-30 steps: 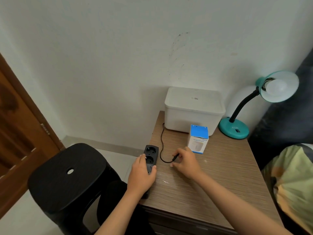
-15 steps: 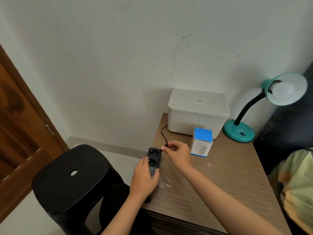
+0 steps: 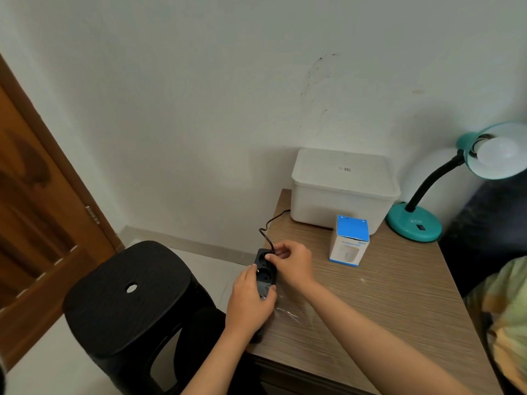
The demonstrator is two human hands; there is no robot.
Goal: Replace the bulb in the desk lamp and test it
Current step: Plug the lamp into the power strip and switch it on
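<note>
1. Head view, looking down: a brown wood-grain desk (image 3: 385,303) is seen set against a white wall, with a black plastic stool (image 3: 128,295) beside it at the left.
2. A white lidded plastic box (image 3: 343,189) is seen at the back of the desk, and a small blue-and-white cardboard carton (image 3: 349,240) stands just in front of it.
3. A teal gooseneck desk lamp (image 3: 413,223) is placed at the back right corner; a white frosted bulb (image 3: 497,151) is seated in its shade and appears unlit.
4. A black multi-socket power strip (image 3: 265,273) is held at the desk's left edge by the left hand (image 3: 251,300), whose fingers are curled round its near end.
5. A thin black lamp cord (image 3: 268,232) is pinched at its plug end by the right hand (image 3: 291,260), right over the far socket; the plug itself is hidden.
6. Judged: the lamp is being plugged in for testing. The strip should be kept steady, the pins lined up squarely and pushed straight in.
</note>
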